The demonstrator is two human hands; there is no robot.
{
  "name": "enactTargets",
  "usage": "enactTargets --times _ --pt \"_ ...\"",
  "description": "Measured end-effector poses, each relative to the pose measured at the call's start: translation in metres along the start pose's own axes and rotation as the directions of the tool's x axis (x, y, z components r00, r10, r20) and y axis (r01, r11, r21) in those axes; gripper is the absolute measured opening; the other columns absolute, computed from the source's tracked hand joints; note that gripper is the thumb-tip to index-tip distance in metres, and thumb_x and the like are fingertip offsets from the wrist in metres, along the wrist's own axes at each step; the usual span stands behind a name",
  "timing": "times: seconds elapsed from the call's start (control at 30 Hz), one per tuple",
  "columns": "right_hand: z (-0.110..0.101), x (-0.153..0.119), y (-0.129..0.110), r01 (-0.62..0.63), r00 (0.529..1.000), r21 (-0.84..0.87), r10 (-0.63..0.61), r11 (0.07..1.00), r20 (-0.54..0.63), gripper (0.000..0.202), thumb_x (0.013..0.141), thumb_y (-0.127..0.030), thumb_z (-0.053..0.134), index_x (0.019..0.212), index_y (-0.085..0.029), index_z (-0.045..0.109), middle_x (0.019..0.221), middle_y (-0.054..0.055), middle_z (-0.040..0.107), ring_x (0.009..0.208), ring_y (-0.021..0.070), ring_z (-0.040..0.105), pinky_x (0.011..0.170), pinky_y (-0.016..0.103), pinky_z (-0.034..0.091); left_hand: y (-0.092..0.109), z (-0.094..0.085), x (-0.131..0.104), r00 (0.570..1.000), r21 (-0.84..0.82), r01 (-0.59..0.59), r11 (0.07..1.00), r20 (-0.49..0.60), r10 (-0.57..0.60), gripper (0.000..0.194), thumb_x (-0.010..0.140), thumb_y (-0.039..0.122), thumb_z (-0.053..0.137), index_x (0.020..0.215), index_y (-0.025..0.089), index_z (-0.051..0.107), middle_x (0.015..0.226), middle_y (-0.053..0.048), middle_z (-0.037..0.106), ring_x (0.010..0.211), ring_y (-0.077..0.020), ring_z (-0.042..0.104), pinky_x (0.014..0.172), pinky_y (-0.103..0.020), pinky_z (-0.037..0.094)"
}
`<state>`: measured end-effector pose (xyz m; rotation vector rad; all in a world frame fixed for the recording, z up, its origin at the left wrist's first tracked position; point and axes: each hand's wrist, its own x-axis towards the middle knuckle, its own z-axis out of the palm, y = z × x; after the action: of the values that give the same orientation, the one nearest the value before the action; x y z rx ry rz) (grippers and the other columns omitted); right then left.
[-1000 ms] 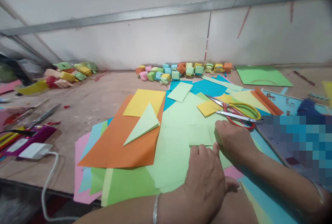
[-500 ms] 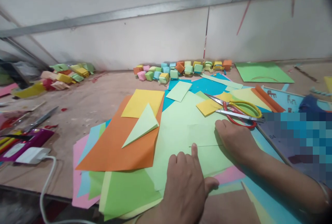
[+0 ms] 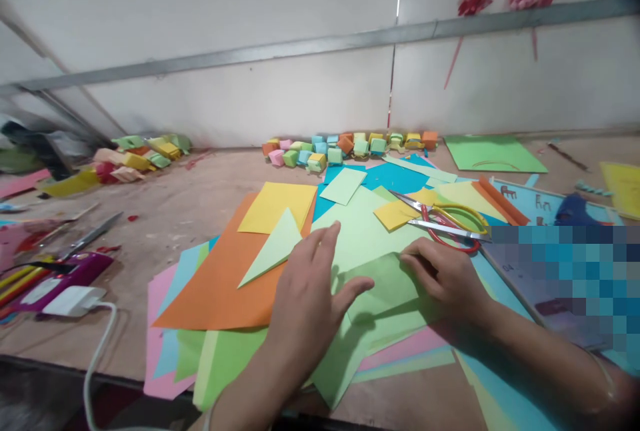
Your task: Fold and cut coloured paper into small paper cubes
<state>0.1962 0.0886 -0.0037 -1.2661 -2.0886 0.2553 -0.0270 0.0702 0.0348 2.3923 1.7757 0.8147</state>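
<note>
My right hand (image 3: 443,274) pinches the upper right corner of a pale green paper piece (image 3: 377,278), which is lifted at an angle over a larger pale green sheet (image 3: 345,244). My left hand (image 3: 310,278) is raised with its fingers and thumb apart, just left of that piece, and I see nothing in it. Left of this hand, a folded pale green paper triangle (image 3: 267,254) lies across a yellow paper square (image 3: 273,204) and an orange sheet (image 3: 215,291). Red-and-yellow-handled scissors (image 3: 450,231) rest with their blades apart just beyond my right hand.
Small coloured paper cubes (image 3: 345,146) line the wall, with more folded pieces (image 3: 140,154) at the left. A white cable (image 3: 93,351) runs down from a white plug (image 3: 73,301) near a purple object (image 3: 97,264). A green sheet (image 3: 490,151) lies at the back right.
My left hand has lifted off the paper and moved left, its fingers spreading. My right hand has raised the pale green piece by its corner. The view has tilted up a little.
</note>
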Motion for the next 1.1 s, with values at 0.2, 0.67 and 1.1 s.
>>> enactTargets --times 0.2,0.67,1.1 --pt "-0.01 0.0 -0.008 -0.11 0.993 0.32 0.119 0.941 -0.009 0.022 0.092 -0.03 0.05 0.077 -0.019 0.062 0.067 0.0 0.063 0.059 0.0126 0.054 0.055 0.024 0.041 -0.008 -0.004 0.024 0.799 -0.376 0.466 0.801 0.567 -0.199 0.022 0.076 0.033 0.061 0.083 0.017 0.075 0.075 -0.003 0.073 0.067 -0.0189 0.062 0.06 -0.027 0.044" --pt "-0.006 0.004 -0.004 -0.371 0.929 0.506 0.314 0.779 0.197 0.023 0.084 -0.038 0.059 0.072 -0.018 0.063 0.065 -0.001 0.057 0.06 0.0124 0.05 0.054 0.024 0.04 -0.004 -0.016 0.029 0.759 -0.264 0.333 0.905 0.644 -0.091 0.024 0.082 0.036 0.055 0.083 0.018 0.072 0.072 0.0 0.066 0.066 -0.0159 0.055 0.058 -0.025 0.037" --pt "-0.003 0.002 0.002 -0.391 0.9 0.601 0.426 0.697 0.092 0.028 0.085 -0.045 0.061 0.081 -0.017 0.062 0.062 -0.003 0.05 0.053 0.0098 0.045 0.045 0.022 0.035 -0.01 0.009 0.013 0.996 -0.191 -0.092 0.977 -0.027 0.088 0.02 0.076 0.008 0.069 0.09 0.022 0.069 0.089 -0.003 0.065 0.087 -0.0214 0.058 0.074 -0.033 0.045"
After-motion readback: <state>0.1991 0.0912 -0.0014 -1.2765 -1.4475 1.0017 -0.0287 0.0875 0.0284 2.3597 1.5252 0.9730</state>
